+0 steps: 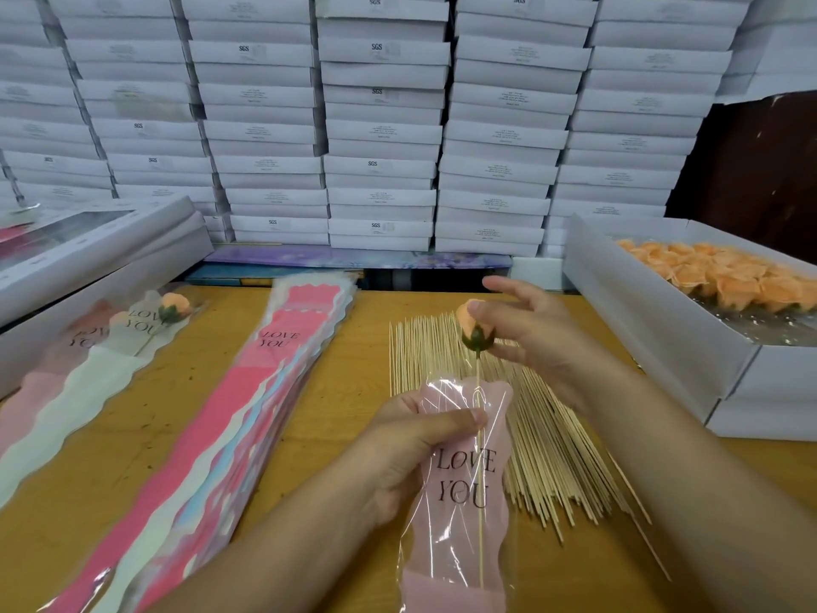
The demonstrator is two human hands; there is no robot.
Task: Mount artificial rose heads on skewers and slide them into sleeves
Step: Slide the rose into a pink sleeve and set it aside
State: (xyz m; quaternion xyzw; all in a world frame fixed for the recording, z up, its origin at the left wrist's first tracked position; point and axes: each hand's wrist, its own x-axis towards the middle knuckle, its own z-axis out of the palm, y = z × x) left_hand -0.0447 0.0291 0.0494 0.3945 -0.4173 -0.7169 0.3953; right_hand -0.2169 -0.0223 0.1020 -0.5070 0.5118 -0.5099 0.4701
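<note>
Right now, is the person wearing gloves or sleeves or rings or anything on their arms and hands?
No. The left hand and the right hand are bare, with no gloves and no rings to be seen. Both forearms are uncovered as far as the picture shows, with no sleeves, watch or bracelet. The fingernails look short and unpainted.

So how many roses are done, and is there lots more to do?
At least one finished rose lies in its sleeve at the left. Right now the right hand pushes a skewered rose into a pink sleeve gripped by the left hand. Lots left: a box of rose heads, loose skewers, stacked sleeves.
</note>
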